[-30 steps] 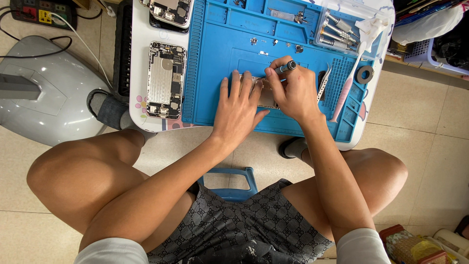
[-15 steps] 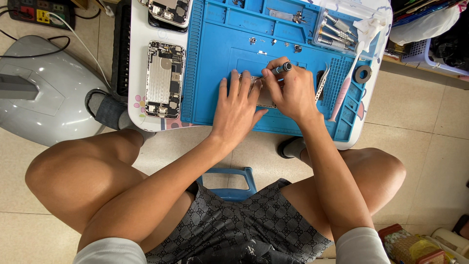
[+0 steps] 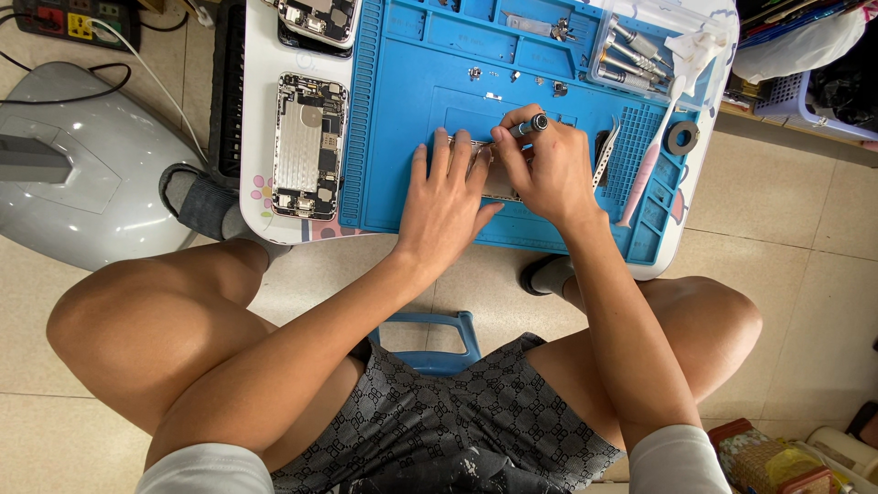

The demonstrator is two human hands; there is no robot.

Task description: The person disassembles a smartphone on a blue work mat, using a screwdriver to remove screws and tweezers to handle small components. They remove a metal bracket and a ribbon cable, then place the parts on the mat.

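Where hand (image 3: 549,169) works, tweezers (image 3: 604,155) flank.

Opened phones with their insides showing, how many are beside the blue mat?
2: one opened silver phone beside the blue mat's left edge, another above it, cut off by the frame. Hands may hide more.

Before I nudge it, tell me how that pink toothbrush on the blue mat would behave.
The pink toothbrush looks slim and plastic, so probably light and stiff. It lies flat on the ridged blue mat, which likely grips it, so it should slide little. Its long handle would probably pivot rather than roll if pushed at one end.
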